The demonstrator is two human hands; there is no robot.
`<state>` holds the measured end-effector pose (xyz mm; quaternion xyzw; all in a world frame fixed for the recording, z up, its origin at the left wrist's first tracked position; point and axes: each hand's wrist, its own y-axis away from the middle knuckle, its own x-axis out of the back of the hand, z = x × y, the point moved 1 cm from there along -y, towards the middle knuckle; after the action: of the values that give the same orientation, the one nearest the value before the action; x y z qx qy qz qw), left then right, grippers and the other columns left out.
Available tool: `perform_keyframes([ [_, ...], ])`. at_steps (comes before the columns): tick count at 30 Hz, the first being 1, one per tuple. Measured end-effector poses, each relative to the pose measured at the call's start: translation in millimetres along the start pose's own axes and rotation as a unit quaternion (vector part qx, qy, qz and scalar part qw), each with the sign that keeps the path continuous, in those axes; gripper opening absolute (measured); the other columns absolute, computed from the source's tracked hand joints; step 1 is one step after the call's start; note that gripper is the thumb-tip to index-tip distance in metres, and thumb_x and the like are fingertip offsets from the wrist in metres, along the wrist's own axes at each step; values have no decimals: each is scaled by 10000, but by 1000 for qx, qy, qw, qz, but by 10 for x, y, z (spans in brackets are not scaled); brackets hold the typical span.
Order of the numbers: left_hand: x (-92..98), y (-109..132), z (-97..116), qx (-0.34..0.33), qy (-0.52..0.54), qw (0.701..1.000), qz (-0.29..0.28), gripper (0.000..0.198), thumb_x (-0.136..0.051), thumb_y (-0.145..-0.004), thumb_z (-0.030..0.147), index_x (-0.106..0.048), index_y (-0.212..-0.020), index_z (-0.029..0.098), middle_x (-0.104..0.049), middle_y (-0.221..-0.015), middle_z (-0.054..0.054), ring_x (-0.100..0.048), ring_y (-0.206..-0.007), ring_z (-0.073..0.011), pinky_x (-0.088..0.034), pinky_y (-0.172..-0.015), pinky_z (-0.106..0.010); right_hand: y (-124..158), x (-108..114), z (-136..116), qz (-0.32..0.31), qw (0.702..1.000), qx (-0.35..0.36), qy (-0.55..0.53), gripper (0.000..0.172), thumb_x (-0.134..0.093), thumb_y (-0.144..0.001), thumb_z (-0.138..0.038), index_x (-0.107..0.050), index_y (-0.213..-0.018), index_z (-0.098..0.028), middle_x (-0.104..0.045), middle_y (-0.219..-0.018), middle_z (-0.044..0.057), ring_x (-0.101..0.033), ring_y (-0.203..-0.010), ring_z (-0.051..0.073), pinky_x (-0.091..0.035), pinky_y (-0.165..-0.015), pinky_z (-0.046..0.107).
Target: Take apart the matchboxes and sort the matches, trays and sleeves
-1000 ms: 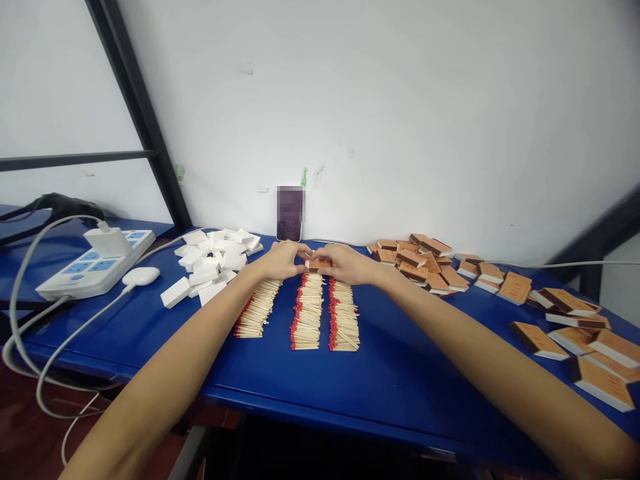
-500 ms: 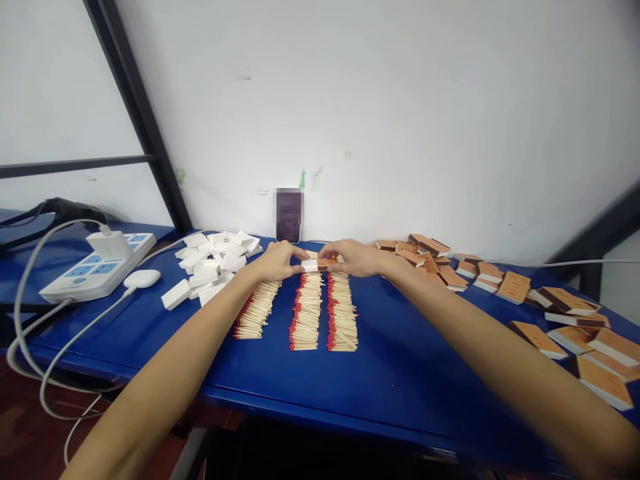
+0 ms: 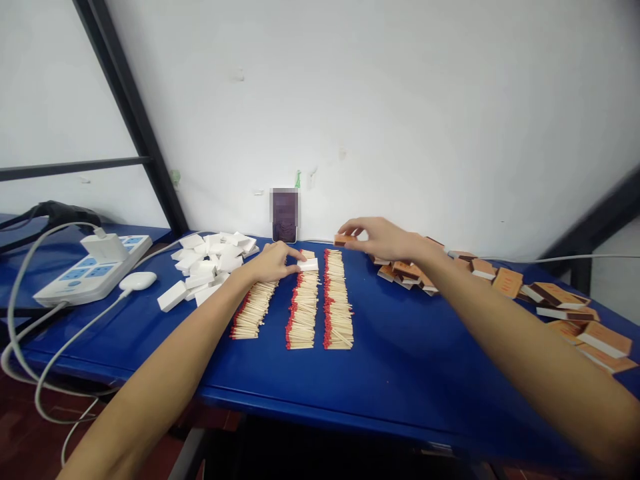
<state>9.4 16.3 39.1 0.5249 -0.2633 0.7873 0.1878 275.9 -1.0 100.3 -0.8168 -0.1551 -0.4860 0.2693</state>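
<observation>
My left hand is closed, pinching the end of a white matchbox tray over the far part of the middle row of matches. Farther right and higher, my right hand grips a small orange-brown matchbox sleeve between thumb and fingers, apart from the tray. Two more rows of red-headed matches lie on the blue table, a left row partly behind my left forearm and a right row.
White trays are heaped at the left. Orange matchboxes or sleeves spread over the right side, some behind my right arm. A phone leans on the wall. A power strip with cables and a white puck-shaped charger stand far left.
The white tray and the orange sleeve, end to end between my hands before, are now apart. My right hand has moved right and up with the sleeve; my left stays with the tray.
</observation>
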Motion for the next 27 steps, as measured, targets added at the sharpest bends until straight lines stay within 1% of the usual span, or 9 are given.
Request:
perform_keyframes([
  [3, 40, 11, -21, 1, 43, 999, 26, 364, -615, -837, 404, -744, -1124, 222, -732, -1156, -53, -678, -999, -255, -479, -913, -358, 227, 357, 83, 92, 993, -70, 20, 428, -572, -873, -580, -699, -1056, -214, -723, -1059, 96, -653, -894, 240, -499, -802, 396],
  [6, 103, 27, -16, 13, 82, 995, 54, 366, -619, -819, 401, -744, -1105, 209, -725, -1177, -49, -660, -1062, -263, -478, -947, -358, 578, 673, 312, 181, 964, -184, 63, 482, -548, -866, -646, -660, -1076, -227, -723, -1009, 109, -642, -847, 252, -489, -762, 414],
  [8, 153, 34, -12, 26, 96, 993, 68, 370, -617, -813, 415, -742, -1094, 210, -730, -1158, -42, -664, -1038, -264, -483, -942, -365, 854, 769, 520, 197, 947, -242, 83, 465, -532, -870, -650, -635, -1079, -247, -722, -979, 110, -635, -845, 266, -480, -777, 427],
  [12, 274, 36, -66, 61, 85, 985, 140, 386, -582, -821, 431, -730, -1102, 211, -719, -1172, -49, -646, -1065, -270, -475, -951, -364, 1317, 643, 927, 150, 918, -344, 128, 391, -570, -838, -579, -608, -987, -219, -721, -960, 118, -640, -775, 260, -469, -731, 396],
  [16, 414, 104, -248, 205, -59, 946, 243, 430, -549, -815, 408, -696, -1176, 226, -689, -1175, -114, -581, -1138, -362, -416, -976, -494, 1452, 372, 1132, 108, 920, -353, 127, 397, -583, -787, -544, -622, -981, -200, -725, -881, 86, -665, -793, 261, -469, -701, 348],
  [19, 518, 234, -447, 283, -161, 912, 249, 430, -541, -824, 426, -690, -1179, 235, -652, -1168, -172, -508, -1173, -433, -356, -960, -574, 1482, 323, 1142, 133, 927, -333, 112, 519, -531, -806, -614, -634, -1106, -203, -733, -923, 90, -679, -858, 282, -483, -726, 355],
  [23, 637, 432, -756, 364, -172, 876, 266, 427, -532, -830, 415, -679, -1182, 222, -627, -1154, -181, -470, -1141, -414, -344, -923, -540, 1795, 371, 1122, 188, 905, -348, 156, 488, -383, -906, -575, -653, -1108, -221, -729, -959, 147, -680, -928, 335, -492, -775, 424],
  [25, 666, 497, -897, 390, -153, 868, 266, 416, -590, -786, 406, -689, -1147, 225, -637, -1093, -156, -449, -1121, -397, -349, -904, -496, 2041, 332, 1145, 171, 896, -341, 227, 453, -382, -921, -524, -649, -1144, -233, -716, -964, 198, -673, -944, 384, -485, -776, 478],
  [27, 675, 530, -1005, 374, -116, 879, 273, 372, -679, -702, 389, -708, -1027, 209, -639, -970, -131, -428, -1098, -387, -351, -885, -453, 2262, 244, 1200, 133, 889, -315, 304, 416, -391, -918, -436, -661, -1149, -221, -694, -1022, 262, -660, -975, 434, -469, -791, 530],
])
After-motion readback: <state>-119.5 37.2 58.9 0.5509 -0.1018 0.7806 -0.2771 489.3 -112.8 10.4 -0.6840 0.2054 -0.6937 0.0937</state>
